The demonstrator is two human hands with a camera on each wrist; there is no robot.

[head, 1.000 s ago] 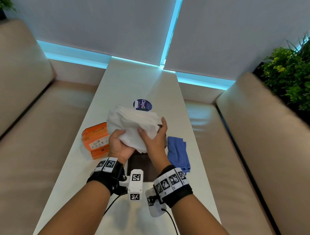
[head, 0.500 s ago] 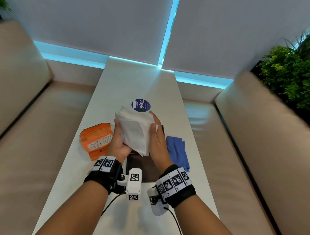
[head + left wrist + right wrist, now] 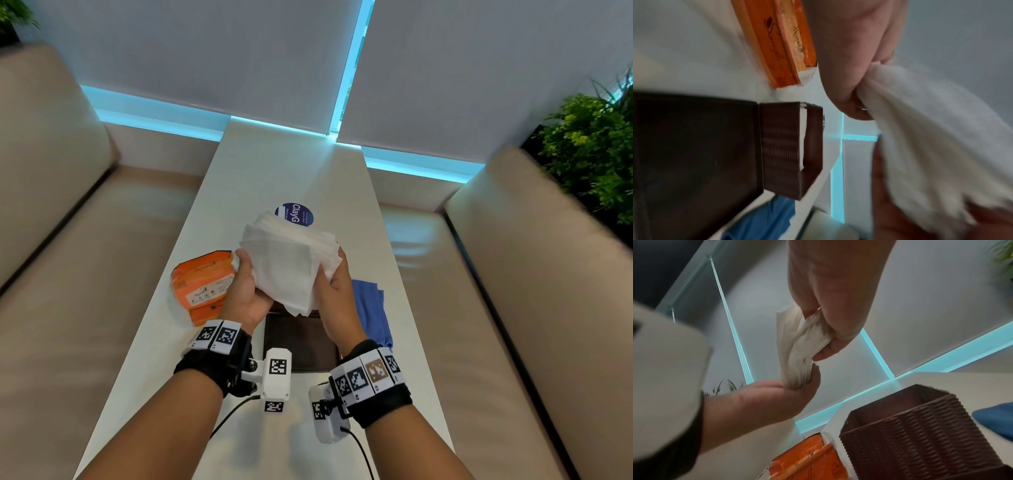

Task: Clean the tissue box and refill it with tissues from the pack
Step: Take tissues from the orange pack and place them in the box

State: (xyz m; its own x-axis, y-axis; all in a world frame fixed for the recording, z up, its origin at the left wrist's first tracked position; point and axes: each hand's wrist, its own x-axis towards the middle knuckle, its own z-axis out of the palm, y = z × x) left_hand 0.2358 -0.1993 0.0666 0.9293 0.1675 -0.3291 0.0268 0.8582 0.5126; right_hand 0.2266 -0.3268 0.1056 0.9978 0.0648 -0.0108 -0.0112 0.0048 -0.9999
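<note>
A thick stack of white tissues (image 3: pixel 287 263) is held up above the table between both hands. My left hand (image 3: pixel 245 291) grips its left edge and my right hand (image 3: pixel 334 284) grips its right edge, fingers curled round the stack (image 3: pixel 799 347). Under the hands lies the dark brown woven tissue box (image 3: pixel 910 423), open at the top, with its flat brown lid (image 3: pixel 301 342) toward me. The orange tissue pack (image 3: pixel 202 284) lies opened on the table to the left of the box.
A folded blue cloth (image 3: pixel 371 308) lies right of the box. A round blue sticker (image 3: pixel 294 215) sits further back on the narrow white table (image 3: pixel 274 171). Beige sofas flank the table; a green plant (image 3: pixel 596 154) stands at the far right.
The loose bundle of tissues was squared up into a neater stack between both hands, and my right hand shifted from the front of it to its right edge.
</note>
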